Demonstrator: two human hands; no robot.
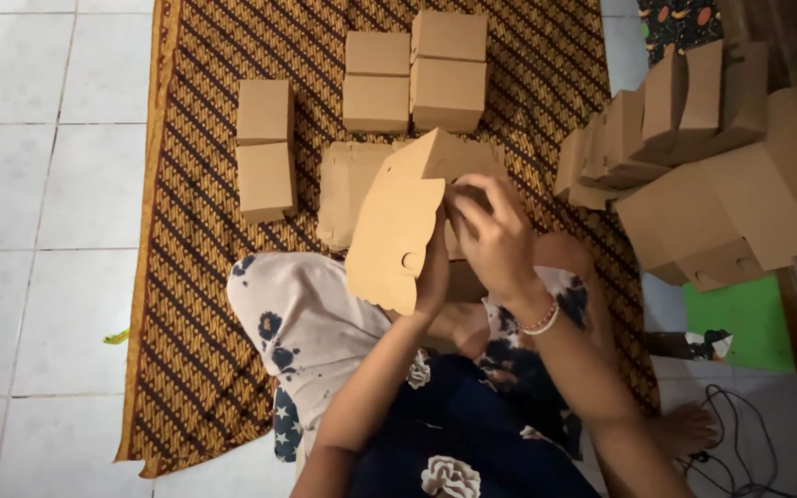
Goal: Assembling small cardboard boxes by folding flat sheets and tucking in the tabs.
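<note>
White floor tiles (11, 184) surround a brown patterned mat (196, 277). Four folded cardboard boxes (265, 148) stand on it in two pairs; flat blanks (348, 189) lie behind the work (count unclear), and more boxes (721, 212) pile up at right. Left hand (433, 267) and right hand (491, 235) together grip a half-folded brown box (394, 231), held above the lap.

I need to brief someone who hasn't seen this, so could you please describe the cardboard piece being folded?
Start at the brown patterned mat on the white tiled floor. Above its middle, both hands, left hand and right hand, hold a half-folded cardboard box. Unlike the closed boxes standing behind, it is open, with a scalloped flap.
</note>
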